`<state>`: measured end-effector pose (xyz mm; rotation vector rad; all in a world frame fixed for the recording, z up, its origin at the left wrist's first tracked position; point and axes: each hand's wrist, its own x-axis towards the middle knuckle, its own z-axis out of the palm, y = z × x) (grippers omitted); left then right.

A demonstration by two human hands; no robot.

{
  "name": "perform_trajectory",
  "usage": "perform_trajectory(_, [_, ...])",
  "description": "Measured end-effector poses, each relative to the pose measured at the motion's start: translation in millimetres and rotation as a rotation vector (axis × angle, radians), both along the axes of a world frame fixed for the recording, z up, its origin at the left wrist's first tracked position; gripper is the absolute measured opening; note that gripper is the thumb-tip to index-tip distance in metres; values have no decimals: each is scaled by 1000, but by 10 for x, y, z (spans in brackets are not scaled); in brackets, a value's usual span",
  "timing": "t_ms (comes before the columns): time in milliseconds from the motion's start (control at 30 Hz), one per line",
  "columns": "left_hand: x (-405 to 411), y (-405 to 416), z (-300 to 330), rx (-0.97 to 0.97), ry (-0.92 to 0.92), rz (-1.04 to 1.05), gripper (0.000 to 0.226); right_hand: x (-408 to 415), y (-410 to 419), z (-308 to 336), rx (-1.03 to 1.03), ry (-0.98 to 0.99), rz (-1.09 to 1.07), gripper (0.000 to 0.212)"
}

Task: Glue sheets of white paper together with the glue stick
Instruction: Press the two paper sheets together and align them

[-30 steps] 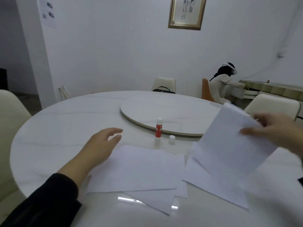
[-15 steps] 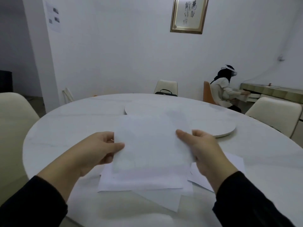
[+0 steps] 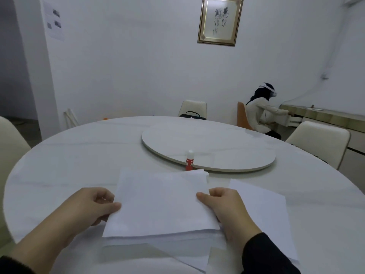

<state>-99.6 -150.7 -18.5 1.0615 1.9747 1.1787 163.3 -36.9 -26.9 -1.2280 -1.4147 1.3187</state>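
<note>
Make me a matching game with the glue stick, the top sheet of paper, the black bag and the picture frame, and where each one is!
Things:
1. glue stick
2. top sheet
3. black bag
4. picture frame

Places:
A. hanging on the wall
B. held between left hand and right hand
C. on the far chair
D. standing upright by the turntable's edge

Pairs: 1-D, 2-B, 3-C, 4-A

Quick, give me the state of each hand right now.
Left hand: pinching the left edge of the top white paper sheet, thumb on top.
Right hand: gripping the same sheet's right edge.
</note>
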Motion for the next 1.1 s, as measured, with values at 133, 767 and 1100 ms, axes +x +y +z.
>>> perform_trajectory(133, [-39, 1, -63, -1, 51, 23, 14, -5, -4, -45, -3, -46, -12, 24])
perform_trajectory(767, [-1, -51, -113, -68, 244, 1, 13, -27, 90, -157, 83, -255, -14, 29])
perform_trajectory(1100, [-17, -21, -153, -49, 338, 4, 16, -47, 101, -186, 125, -319, -12, 31])
